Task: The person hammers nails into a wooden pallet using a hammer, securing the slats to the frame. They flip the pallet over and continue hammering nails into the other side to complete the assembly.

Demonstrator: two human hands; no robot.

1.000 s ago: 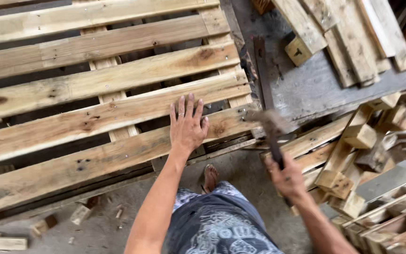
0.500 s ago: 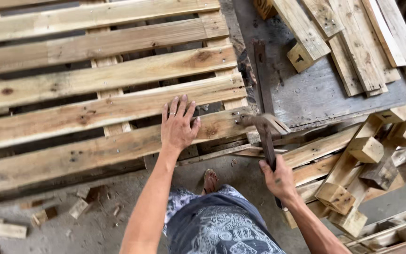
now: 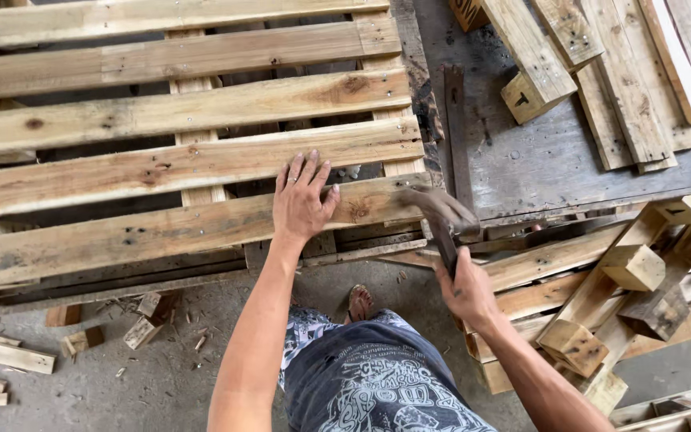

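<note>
A wooden pallet [image 3: 177, 152] is seen lying flat, and its top boards are all seated across the stringers, none visibly lifted or removed. The left hand [image 3: 301, 200] is laid flat, fingers spread, on the nearest board [image 3: 161, 232], which it presses down rather than grasps; nothing is held in it. A hammer [image 3: 441, 220] is gripped by the right hand [image 3: 465, 292], whose fingers are closed firmly around the lower handle. The hammer head is blurred, but it is placed at the right end of that nearest board, by the pallet's corner; whether the head is touching the wood or just beside it cannot be told. From the way things lie, the work on this pallet is judged to be at an early stage: the near board is attended to at its end, and the boards beyond it appear untouched. Signs of similar work already finished are found around it. On a grey panel [image 3: 553, 160] to the right, loose planks [image 3: 633, 72] and a small wooden block [image 3: 525, 98] are laid, well apart from the hands. Further planks and cube-shaped blocks [image 3: 633, 268] are heaped at the lower right, near the right forearm. Small offcuts and splinters [image 3: 81, 340] are scattered on the concrete floor [image 3: 161, 384] under the pallet's near edge. Whether the boards are fixed by nails that remain driven cannot be made out everywhere, though dark nail marks are seen along the near board.
</note>
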